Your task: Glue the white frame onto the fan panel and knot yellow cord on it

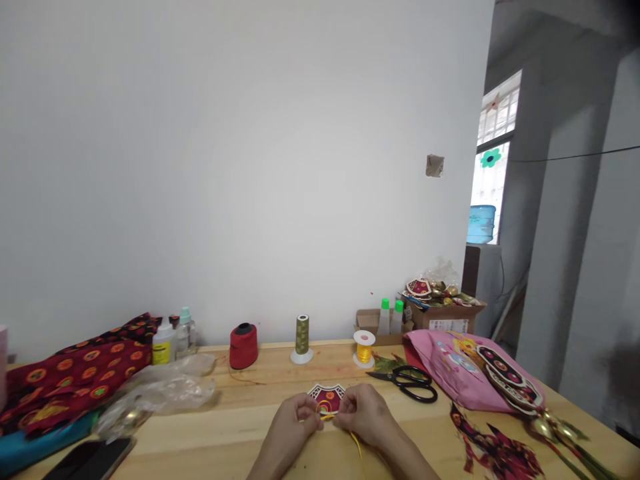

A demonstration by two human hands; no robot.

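Between my two hands lies a dark red, white-edged ornament piece [327, 396] with a patterned face, flat on the wooden table. A yellow cord [356, 443] loops over its lower edge and trails down past my right wrist. My left hand [299, 421] is closed, thumb and fingertips pinching the cord at the piece's lower left. On the other side my right hand [367, 412] is closed too, its fingertips on the cord at the lower right edge. The exact spot of each pinch is partly hidden by the fingers.
Behind stand a red thread cone [243, 347], a green thread spool [302, 335] and a yellow cord spool [364, 348]. Black scissors [407, 382] lie to the right, before a pink bag [450, 373]. Patterned red fabric [100, 367] and a phone [90, 459] are at left.
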